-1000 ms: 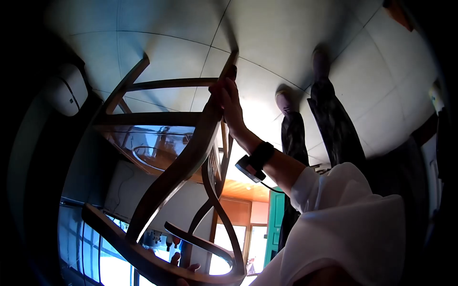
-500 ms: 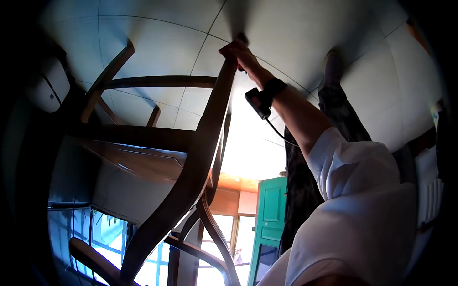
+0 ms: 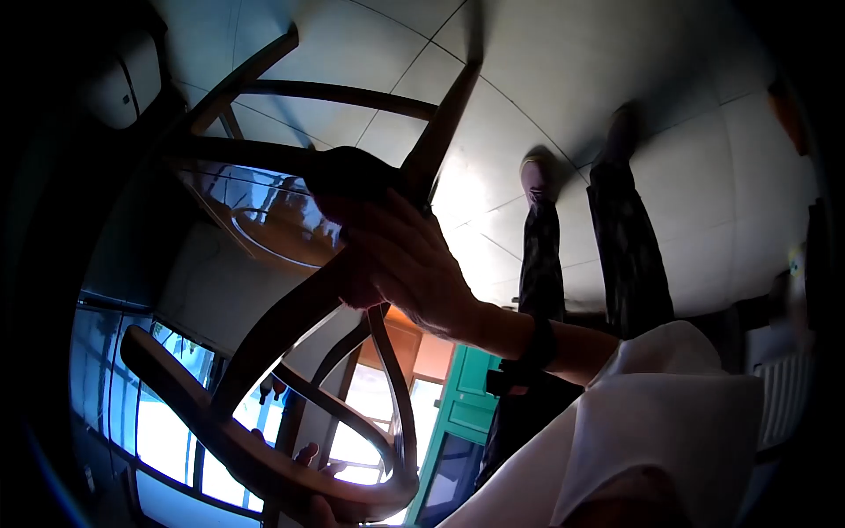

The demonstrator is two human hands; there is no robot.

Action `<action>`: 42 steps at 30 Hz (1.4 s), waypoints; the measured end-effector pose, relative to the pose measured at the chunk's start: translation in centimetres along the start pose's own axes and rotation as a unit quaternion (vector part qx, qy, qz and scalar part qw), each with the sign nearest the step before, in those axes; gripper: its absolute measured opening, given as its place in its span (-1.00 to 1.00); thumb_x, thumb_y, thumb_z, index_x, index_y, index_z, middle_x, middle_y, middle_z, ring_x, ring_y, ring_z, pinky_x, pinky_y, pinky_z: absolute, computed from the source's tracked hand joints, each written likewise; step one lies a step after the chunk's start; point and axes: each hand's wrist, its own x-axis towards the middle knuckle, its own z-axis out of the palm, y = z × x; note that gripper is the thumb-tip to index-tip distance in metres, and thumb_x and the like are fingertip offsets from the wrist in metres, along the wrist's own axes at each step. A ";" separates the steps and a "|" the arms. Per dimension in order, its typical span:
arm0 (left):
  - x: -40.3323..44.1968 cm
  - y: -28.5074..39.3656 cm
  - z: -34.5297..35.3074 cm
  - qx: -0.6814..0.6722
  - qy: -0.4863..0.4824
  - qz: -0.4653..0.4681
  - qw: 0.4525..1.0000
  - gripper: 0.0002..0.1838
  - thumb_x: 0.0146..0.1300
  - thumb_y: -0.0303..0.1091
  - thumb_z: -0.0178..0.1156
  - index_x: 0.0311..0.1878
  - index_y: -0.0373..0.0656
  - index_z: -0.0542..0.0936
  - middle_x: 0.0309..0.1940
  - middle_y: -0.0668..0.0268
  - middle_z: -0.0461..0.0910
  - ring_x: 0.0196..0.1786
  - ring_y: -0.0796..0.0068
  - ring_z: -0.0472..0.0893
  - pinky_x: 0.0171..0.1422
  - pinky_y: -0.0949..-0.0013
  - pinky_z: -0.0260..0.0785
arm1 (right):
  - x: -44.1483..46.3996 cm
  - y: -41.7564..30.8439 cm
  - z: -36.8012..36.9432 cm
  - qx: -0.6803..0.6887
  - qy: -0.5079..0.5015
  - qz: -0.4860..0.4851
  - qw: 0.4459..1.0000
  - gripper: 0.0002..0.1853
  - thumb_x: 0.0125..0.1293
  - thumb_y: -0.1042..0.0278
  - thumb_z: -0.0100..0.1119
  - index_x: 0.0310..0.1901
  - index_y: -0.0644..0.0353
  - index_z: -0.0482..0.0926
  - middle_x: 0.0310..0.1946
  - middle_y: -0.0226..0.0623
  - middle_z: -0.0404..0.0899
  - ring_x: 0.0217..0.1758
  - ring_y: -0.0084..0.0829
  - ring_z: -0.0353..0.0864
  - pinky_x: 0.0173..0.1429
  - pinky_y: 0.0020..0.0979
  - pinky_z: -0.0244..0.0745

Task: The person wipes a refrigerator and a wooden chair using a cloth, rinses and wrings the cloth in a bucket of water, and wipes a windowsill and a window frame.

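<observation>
A dark wooden chair [image 3: 286, 317] with a glossy seat [image 3: 264, 207] fills the left of the view, its legs towards the tiled floor and its curved back nearest me. My right hand [image 3: 414, 264] is closed around the frame where the back post meets the seat. Under its palm and fingers is a dark reddish cloth [image 3: 356, 172], pressed against the wood and partly in shadow. Low in the view, fingers of my left hand [image 3: 308, 456] curl over the chair's top rail [image 3: 264, 466]; the rest of that hand is hidden. A black band with a small device circles my right wrist.
My feet and dark trousers [image 3: 629, 246] stand on the pale tiles [image 3: 678, 53] to the right of the chair. Behind are a green door [image 3: 471, 396] and bright windows [image 3: 167, 422]. A pale box-like object [image 3: 123, 84] sits in shadow at far left.
My right hand has moved with the cloth from the lower end of the chair leg up to the seat joint. Left-hand fingers now show on the top rail. The view has shifted.
</observation>
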 end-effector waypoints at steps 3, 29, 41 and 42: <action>-0.1 0.6 -0.1 -0.039 0.006 0.009 0.999 -0.01 0.11 -0.60 0.12 0.49 0.08 -0.26 0.38 0.04 0.06 0.21 0.09 0.44 -0.08 0.31 0.57 | 3.4 1.9 -1.2 -0.051 -0.037 -0.085 0.994 -0.73 0.19 0.32 0.20 -0.05 0.05 0.56 0.18 -0.30 0.41 0.34 -0.28 0.29 0.31 -0.12 0.29; -1.6 -0.2 2.6 -0.241 0.012 0.001 0.970 0.17 0.01 -0.40 0.33 0.41 -0.36 -0.41 0.32 -0.21 0.10 0.33 -0.12 0.26 0.35 0.01 0.12 | 10.9 4.5 3.7 -0.053 -0.225 -0.064 0.971 -0.24 0.19 0.44 0.19 0.39 0.22 0.04 0.25 0.07 0.27 0.27 0.04 0.32 0.30 -0.14 0.28; -2.0 3.0 0.5 -0.186 -0.031 -0.024 0.982 0.21 0.02 -0.33 0.35 0.38 -0.38 -0.47 0.08 -0.23 0.43 0.11 -0.19 0.50 0.27 -0.03 0.19 | 28.1 -2.0 17.0 -0.089 -0.311 -0.150 0.934 -0.28 0.24 0.35 0.15 0.40 0.13 0.05 0.39 -0.09 0.09 0.42 -0.02 0.10 0.44 -0.16 0.12; -1.9 3.4 0.2 -0.192 -0.035 -0.033 0.980 0.21 0.02 -0.33 0.35 0.38 -0.38 -0.47 0.08 -0.23 0.43 0.11 -0.19 0.50 0.27 -0.03 0.19 | 28.9 -2.1 17.9 -0.082 -0.325 -0.146 0.931 -0.29 0.30 0.32 0.10 0.42 0.09 0.01 0.42 -0.12 0.04 0.46 -0.01 0.03 0.48 -0.16 0.04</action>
